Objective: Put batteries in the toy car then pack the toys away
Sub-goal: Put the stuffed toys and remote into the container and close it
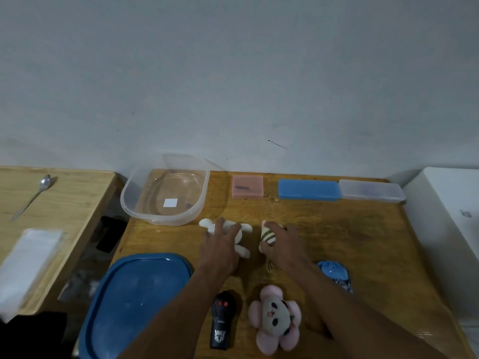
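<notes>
Head view: packing begins, left hand (223,244) spread on the white plush (242,238), right hand (281,243) clasping the striped toy (268,235); next, lift both into the far-left clear tub (145,187).

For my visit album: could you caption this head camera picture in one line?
Left hand on a white plush bunny, right hand gripping a striped plush, beside an open clear tub.
</notes>
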{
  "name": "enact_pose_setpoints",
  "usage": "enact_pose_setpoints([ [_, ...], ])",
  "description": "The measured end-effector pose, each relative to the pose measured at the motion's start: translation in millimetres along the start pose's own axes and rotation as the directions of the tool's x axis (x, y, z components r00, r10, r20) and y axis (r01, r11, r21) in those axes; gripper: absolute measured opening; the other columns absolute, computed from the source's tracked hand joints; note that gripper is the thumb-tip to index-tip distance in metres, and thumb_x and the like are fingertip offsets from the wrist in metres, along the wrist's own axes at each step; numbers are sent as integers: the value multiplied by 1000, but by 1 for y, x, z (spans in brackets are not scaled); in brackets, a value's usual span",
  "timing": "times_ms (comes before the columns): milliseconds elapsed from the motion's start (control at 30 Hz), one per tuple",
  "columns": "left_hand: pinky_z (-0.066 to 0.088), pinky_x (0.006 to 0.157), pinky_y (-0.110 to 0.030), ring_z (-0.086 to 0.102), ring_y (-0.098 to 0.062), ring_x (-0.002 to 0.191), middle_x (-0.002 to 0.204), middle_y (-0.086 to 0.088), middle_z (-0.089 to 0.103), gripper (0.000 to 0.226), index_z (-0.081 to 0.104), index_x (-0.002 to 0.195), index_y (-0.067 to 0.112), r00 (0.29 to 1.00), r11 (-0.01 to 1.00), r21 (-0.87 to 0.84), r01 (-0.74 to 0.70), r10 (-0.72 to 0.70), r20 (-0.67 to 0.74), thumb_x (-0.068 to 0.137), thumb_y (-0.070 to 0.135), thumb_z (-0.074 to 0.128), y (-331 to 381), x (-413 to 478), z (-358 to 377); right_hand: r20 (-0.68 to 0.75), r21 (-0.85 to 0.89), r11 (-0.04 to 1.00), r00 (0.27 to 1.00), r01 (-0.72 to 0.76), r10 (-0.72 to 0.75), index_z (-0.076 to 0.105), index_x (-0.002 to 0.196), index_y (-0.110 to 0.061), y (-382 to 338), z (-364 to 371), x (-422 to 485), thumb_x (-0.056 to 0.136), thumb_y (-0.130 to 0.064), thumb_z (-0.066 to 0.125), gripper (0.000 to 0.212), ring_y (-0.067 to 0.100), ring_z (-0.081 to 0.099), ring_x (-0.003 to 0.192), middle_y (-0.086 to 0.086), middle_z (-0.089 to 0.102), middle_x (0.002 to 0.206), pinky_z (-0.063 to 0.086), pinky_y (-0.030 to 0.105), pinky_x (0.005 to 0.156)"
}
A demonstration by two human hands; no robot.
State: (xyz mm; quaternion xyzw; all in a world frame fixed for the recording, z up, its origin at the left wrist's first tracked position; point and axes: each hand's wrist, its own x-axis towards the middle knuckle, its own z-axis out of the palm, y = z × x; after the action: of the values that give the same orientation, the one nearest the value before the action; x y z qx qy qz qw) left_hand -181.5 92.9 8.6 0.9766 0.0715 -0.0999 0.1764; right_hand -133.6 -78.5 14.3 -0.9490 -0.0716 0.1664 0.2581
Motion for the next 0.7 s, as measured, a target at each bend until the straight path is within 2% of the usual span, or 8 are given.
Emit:
enact_pose_setpoints([
  [133,38,105,-47,39,-33,130,150,-6,24,61,40,139,35,988,999,3,-48,48,-147,84,29,66,9,-1,-31,-93,54,998,996,14,-9,41,139,-36,-17,-17,7,88,-40,62,56,21,49,105,8,41,127,45,27,82],
  [233,44,98,-48,45,-34,122,145,-6,29,65,40,138,33,958,997,6,-74,73,-277,80,24,70,6,2,-63,-193,45,997,980,57,-47,41,139,-35,-44,-29,13,88,-40,62,55,24,51,108,9,44,127,46,28,83],
  [367,45,95,-46,50,-33,115,140,-9,37,75,41,141,22,918,997,33,-67,75,-389,75,20,76,-19,6,-107,-249,57,989,962,133,-115,40,135,-36,-90,-31,24,86,-42,61,54,25,53,97,8,42,121,55,33,78],
  [467,46,91,-42,55,-33,108,140,-8,39,76,43,140,20,908,999,16,-36,39,-416,72,20,78,-43,6,-128,-287,75,983,948,169,-141,39,133,-37,-121,-29,27,86,-40,62,51,22,50,98,6,38,118,55,33,78],
  [600,42,101,-42,52,-29,118,145,-7,35,77,40,142,22,928,1000,2,3,-2,-372,74,26,78,-80,7,-145,-321,76,981,936,177,-144,39,132,-39,-158,-17,32,88,-40,61,49,16,44,88,7,38,117,50,28,73],
  [700,40,103,-43,50,-28,118,142,-6,36,75,41,141,22,927,1000,-10,-30,24,-374,75,27,78,-114,11,-156,-312,74,985,942,153,-123,39,133,-38,-190,0,38,88,-40,61,50,22,48,91,9,40,116,48,30,74],
])
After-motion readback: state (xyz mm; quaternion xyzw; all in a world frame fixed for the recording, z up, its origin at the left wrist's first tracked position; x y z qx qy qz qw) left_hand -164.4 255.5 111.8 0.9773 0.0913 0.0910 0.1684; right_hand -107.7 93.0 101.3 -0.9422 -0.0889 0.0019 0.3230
